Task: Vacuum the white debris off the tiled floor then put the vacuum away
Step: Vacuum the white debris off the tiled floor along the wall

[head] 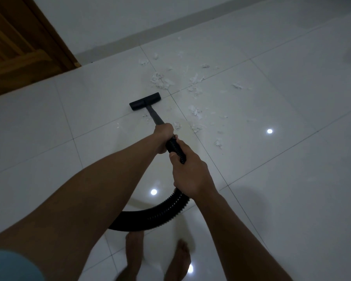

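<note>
White debris (162,81) lies scattered on the tiled floor (282,163) beyond both hands and to their right, some of it just past the black vacuum floor head (145,101). The left hand (163,138) grips the wand (154,116). Just behind it, the right hand (190,175) grips the ribbed hose (160,213).
</note>
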Action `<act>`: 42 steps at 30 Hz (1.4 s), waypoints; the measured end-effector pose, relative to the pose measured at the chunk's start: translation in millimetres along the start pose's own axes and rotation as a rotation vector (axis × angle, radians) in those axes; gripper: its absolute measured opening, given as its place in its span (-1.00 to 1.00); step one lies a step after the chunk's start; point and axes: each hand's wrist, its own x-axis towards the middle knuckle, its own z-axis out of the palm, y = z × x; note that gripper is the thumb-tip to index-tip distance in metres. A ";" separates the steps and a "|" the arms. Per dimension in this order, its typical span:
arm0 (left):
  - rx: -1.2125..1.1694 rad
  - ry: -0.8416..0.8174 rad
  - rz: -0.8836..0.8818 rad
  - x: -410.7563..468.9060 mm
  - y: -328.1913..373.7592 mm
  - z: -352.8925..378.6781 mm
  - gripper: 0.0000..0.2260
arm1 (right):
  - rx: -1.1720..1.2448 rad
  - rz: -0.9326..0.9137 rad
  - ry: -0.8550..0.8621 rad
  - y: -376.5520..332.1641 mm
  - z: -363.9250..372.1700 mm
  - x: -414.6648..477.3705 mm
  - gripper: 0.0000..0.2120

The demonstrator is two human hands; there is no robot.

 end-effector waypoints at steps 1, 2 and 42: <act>0.001 0.003 0.001 -0.9 -1.8 1.7 -0.59 | 0.002 0.001 -0.003 1.3 -2.0 -1.8 -0.52; 0.002 0.006 0.003 -2.1 -3.5 3.2 -0.59 | 0.003 0.002 -0.006 2.3 -3.6 -3.7 -0.52; 0.075 -0.014 0.020 -77.5 -99.3 -10.5 -0.59 | -0.009 0.012 0.062 49.5 23.4 -122.2 -0.53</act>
